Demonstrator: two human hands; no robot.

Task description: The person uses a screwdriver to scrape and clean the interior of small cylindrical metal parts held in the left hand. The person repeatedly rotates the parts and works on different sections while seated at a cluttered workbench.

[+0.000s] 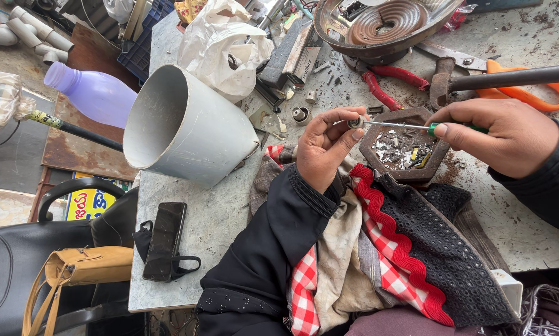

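A small round metal part (pixel 356 122) is pinched between the thumb and fingertips of the left hand (pixel 323 149), held above the table (pixel 230 211) near its middle. The tip of a thin screwdriver (pixel 416 126) touches the part; the right hand (pixel 500 137) grips its green handle, fingers closed. Just below both hands sits a rusty six-sided tray (pixel 404 146) of scraps, with a large grey pipe (pixel 186 127) lying toward the left edge.
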